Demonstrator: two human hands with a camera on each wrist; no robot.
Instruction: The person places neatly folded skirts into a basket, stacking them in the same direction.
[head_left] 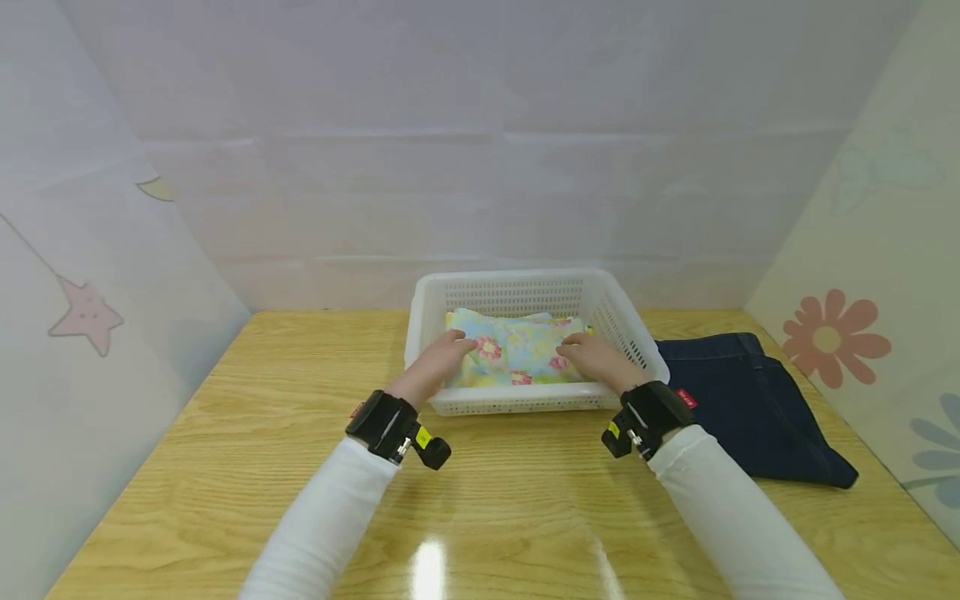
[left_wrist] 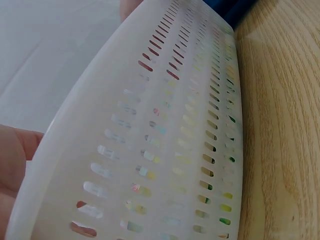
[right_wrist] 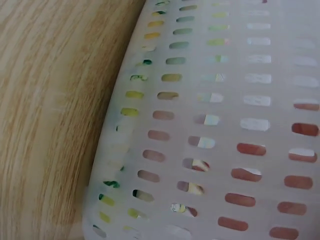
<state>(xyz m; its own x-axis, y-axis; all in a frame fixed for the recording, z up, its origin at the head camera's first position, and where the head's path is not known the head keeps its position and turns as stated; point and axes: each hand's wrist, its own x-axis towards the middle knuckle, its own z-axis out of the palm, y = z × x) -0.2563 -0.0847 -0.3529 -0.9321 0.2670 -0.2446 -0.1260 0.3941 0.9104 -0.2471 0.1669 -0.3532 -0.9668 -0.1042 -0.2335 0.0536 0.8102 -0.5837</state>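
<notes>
A folded floral cloth [head_left: 517,350], light blue and yellow with pink flowers, lies inside a white plastic basket [head_left: 525,400]. At the cloth's left side my left hand [head_left: 438,362] grips its edge, the thumb on top. My right hand [head_left: 600,360] holds the opposite edge in the same way. Fingers under or behind the cloth are hidden in the head view. In the left wrist view, the slotted basket wall [left_wrist: 115,90] covers most of the work, and part of the left hand [left_wrist: 12,170] shows beyond the rim. Coloured cloth and skin show through the basket's slots [right_wrist: 205,120] in the right wrist view.
Dark blue folded denim [head_left: 750,408] with a red tag lies right of the basket, close against it. The wooden table [head_left: 300,400] is bounded by a pale back wall [head_left: 450,208] and decorated side panels [head_left: 862,250].
</notes>
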